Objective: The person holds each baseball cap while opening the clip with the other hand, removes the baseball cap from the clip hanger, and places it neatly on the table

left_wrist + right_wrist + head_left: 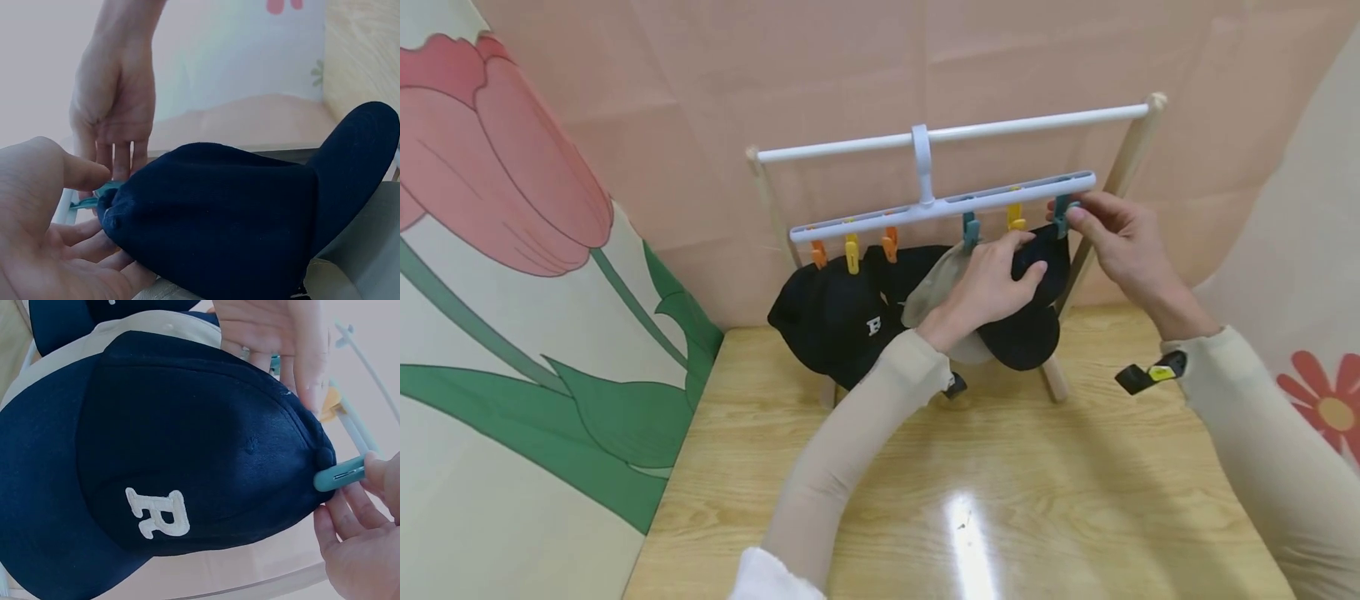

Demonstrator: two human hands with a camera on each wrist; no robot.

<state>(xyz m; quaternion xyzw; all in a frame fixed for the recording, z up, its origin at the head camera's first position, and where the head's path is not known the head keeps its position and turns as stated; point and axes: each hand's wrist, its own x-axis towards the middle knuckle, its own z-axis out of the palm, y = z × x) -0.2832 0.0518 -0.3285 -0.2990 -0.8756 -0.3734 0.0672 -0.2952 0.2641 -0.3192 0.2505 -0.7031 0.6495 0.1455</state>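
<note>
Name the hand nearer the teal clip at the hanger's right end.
Right. The right hand pinches that teal clip; the left hand is further left, beside the dark cap.

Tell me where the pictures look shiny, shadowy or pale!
Head view: glare streak on the wooden table, soft shadow toward the right; left wrist view: upper left washed out, the cap dark; right wrist view: pale upper right, but the cap's white letter looks clear.

A creased pink backdrop [820, 67] stands behind a wood-grained tabletop [865, 525] streaked with glare [972, 554], a large pink tulip [542, 167] with green leaves [625, 408] decorates the left wall [497, 517], a red flower [1335, 412] marks the pale right wall [1315, 250], and a small green shape [317, 73], perhaps a leaf, blurs in the left wrist view.
</note>
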